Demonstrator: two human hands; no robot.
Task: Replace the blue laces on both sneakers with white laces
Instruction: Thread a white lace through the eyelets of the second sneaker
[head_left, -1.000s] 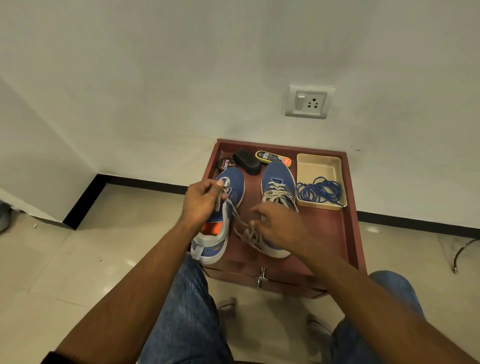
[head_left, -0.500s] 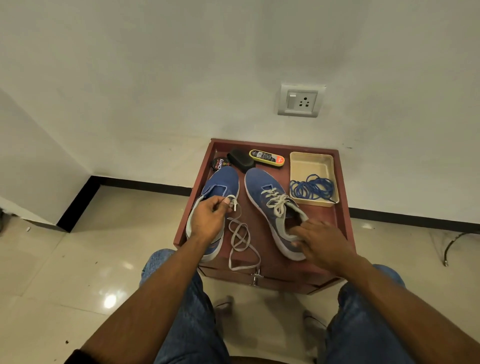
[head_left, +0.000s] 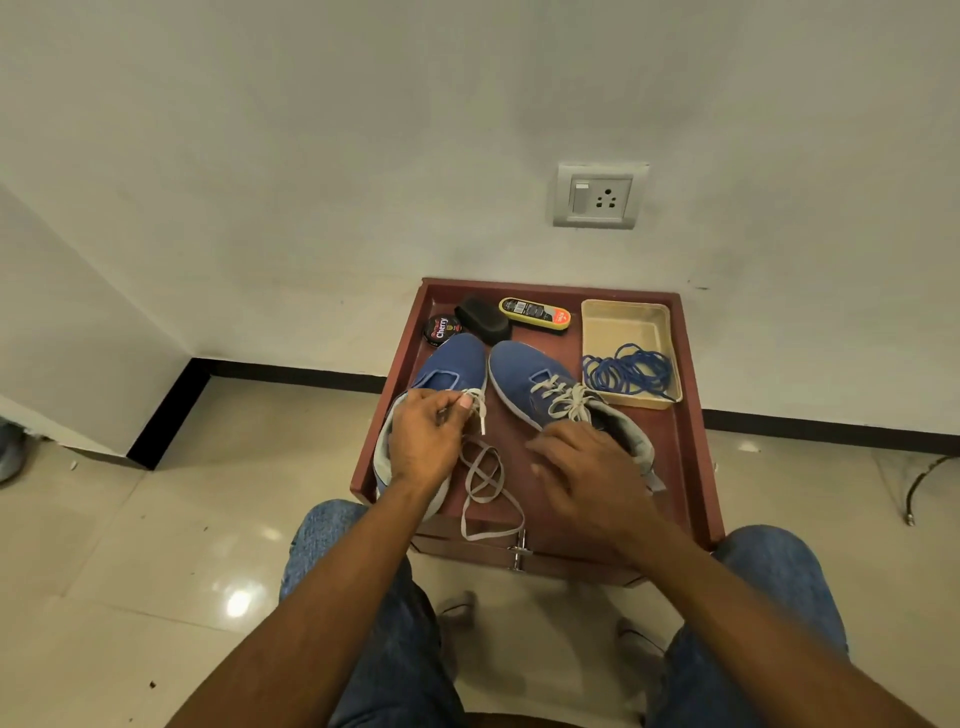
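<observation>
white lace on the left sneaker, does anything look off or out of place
Yes. The white lace is only started: the left hand pinches one end at the left sneaker, and the rest lies in loose loops over the stand's front edge. The right sneaker is fully laced.

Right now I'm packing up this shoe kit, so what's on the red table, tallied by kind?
Sneakers: 2, left sneaker and right sneaker
White laces: 2, loose lace and threaded lace
Blue laces bundle: 1
Beige tray: 1
Polish tin: 1
Black sponge: 1
Yellow applicator: 1
Total: 9
</observation>
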